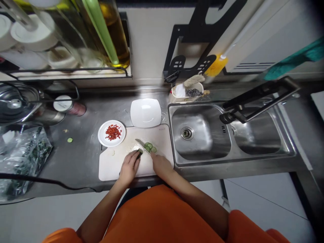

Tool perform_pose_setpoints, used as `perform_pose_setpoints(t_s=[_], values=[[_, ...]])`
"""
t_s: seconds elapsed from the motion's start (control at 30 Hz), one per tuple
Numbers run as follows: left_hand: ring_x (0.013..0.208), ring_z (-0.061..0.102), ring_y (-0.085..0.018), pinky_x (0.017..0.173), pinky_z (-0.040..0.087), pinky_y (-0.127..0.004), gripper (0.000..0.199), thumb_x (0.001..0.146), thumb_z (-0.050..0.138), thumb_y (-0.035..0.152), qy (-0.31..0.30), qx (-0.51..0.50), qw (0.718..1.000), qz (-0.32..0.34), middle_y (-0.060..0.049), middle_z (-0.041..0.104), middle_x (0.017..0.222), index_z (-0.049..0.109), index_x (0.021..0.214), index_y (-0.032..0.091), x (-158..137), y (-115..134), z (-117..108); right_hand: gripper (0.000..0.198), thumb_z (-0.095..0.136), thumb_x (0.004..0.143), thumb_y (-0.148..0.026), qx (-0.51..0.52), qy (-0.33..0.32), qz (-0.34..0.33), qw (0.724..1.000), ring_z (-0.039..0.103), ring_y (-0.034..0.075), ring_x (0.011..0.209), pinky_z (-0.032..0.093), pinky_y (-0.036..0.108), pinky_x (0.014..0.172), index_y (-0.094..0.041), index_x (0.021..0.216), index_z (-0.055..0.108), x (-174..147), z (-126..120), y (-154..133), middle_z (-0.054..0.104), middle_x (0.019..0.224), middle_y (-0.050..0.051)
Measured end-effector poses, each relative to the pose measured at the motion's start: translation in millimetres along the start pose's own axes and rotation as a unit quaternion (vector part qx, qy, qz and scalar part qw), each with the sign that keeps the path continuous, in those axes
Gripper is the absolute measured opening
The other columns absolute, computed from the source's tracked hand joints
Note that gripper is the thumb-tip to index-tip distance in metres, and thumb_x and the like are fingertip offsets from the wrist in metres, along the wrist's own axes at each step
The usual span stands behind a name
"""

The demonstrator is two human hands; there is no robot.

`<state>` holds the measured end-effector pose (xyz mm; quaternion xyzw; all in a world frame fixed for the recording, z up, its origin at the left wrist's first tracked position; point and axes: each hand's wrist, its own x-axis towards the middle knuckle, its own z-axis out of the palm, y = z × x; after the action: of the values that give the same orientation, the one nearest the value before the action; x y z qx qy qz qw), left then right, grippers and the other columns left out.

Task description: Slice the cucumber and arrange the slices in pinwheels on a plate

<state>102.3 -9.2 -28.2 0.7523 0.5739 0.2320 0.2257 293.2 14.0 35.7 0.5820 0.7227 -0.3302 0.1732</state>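
Note:
On a white cutting board (111, 167), my left hand (129, 166) is closed over a dark green cucumber (139, 154), most of which the fingers hide. My right hand (162, 166) grips a knife (140, 142) whose blade points up and to the left, just right of the cucumber's cut end. Several cucumber slices (150, 147) lie together against the far side of the blade. A small pale slice (113, 153) rests alone on the board's left part. Wet spots show near the blade.
A white plate (111, 138) with red berries overlaps the board's far left corner. Behind the board is a white square dish (145, 113). To the right, a double steel sink (202, 135) has a black faucet (243, 113). A plastic bag of greens (30, 155) and a stray slice (70, 140) lie left.

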Motion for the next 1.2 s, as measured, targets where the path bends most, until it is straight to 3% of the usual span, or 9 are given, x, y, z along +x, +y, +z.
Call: perform_pose_setpoints(t_s=[0.23,0.33,0.6,0.83,0.93,1.03,1.1,1.2], values=[[0.102,0.058,-0.024,0.091,0.047,-0.040,0.037,0.085,0.052,0.032,0.132,0.083,0.971,-0.183,-0.010,0.063,0.111,0.056,0.119,0.019,-24.6,-44.7,-48.8,0.032,0.031,0.092,-0.014,-0.037,0.013,-0.010,0.999,0.063,0.020,0.084,0.044,0.027,0.066,-0.019,0.120,0.047,-13.6,-1.8,10.4,0.063,0.094,0.011],[0.102,0.057,-0.027,0.092,0.045,-0.043,0.038,0.083,0.052,0.032,0.148,0.120,0.951,-0.243,-0.011,0.063,0.108,0.055,0.119,0.019,-28.5,-63.4,-60.8,0.030,0.032,0.091,-0.014,-0.053,0.022,-0.031,0.998,0.062,0.020,0.080,0.043,0.028,0.066,-0.019,0.114,0.050,-18.5,-2.2,12.7,0.060,0.099,0.011],[0.109,0.053,-0.029,0.097,0.040,-0.045,0.043,0.080,0.054,0.032,0.140,0.109,0.941,-0.287,-0.012,0.059,0.111,0.052,0.121,0.017,-23.1,-64.5,-60.0,0.026,0.036,0.091,-0.015,-0.053,0.053,-0.057,0.996,0.057,0.018,0.080,0.039,0.028,0.071,-0.019,0.111,0.052,-27.2,-2.6,18.5,0.052,0.107,0.011],[0.115,0.049,-0.032,0.099,0.038,-0.047,0.067,0.078,0.058,0.037,0.135,0.112,0.935,-0.308,-0.019,0.053,0.119,0.036,0.134,0.007,-24.8,-65.2,-57.8,0.022,0.038,0.091,-0.016,-0.062,0.092,-0.054,0.992,0.052,0.018,0.082,0.038,0.029,0.073,-0.019,0.106,0.055,-29.4,0.0,23.0,0.053,0.101,0.008],[0.123,0.040,-0.036,0.102,0.032,-0.053,0.073,0.077,0.059,0.039,0.171,0.142,0.942,-0.253,-0.024,0.044,0.129,0.032,0.136,0.005,-21.2,-54.0,-59.5,0.023,0.037,0.092,-0.017,-0.061,0.097,-0.060,0.992,0.052,0.018,0.082,0.037,0.029,0.073,-0.018,0.106,0.055,-30.1,1.0,24.6,0.053,0.100,0.009],[0.127,0.035,-0.035,0.105,0.027,-0.054,0.060,0.080,0.059,0.038,0.161,0.142,0.971,-0.102,-0.022,0.043,0.132,0.042,0.131,0.011,-12.9,-26.7,-56.3,0.022,0.036,0.092,-0.015,-0.069,0.100,-0.068,0.990,0.051,0.017,0.081,0.036,0.029,0.072,-0.019,0.105,0.054,-30.6,2.3,25.5,0.052,0.100,0.008],[0.123,0.041,-0.031,0.104,0.031,-0.051,0.048,0.084,0.057,0.036,0.054,0.087,0.994,0.031,-0.015,0.053,0.125,0.048,0.128,0.018,-5.1,-3.6,-48.2,0.022,0.035,0.092,-0.014,-0.077,0.101,-0.073,0.989,0.052,0.017,0.080,0.036,0.029,0.072,-0.019,0.104,0.054,-30.6,3.3,25.8,0.052,0.100,0.008],[0.122,0.043,-0.030,0.100,0.036,-0.050,0.043,0.085,0.055,0.037,-0.089,0.035,0.983,0.155,-0.012,0.058,0.121,0.052,0.125,0.023,6.6,25.6,-30.1,0.022,0.036,0.092,-0.014,-0.085,0.097,-0.085,0.988,0.052,0.016,0.080,0.035,0.028,0.072,-0.020,0.105,0.053,-30.4,4.6,26.3,0.052,0.101,0.008]])
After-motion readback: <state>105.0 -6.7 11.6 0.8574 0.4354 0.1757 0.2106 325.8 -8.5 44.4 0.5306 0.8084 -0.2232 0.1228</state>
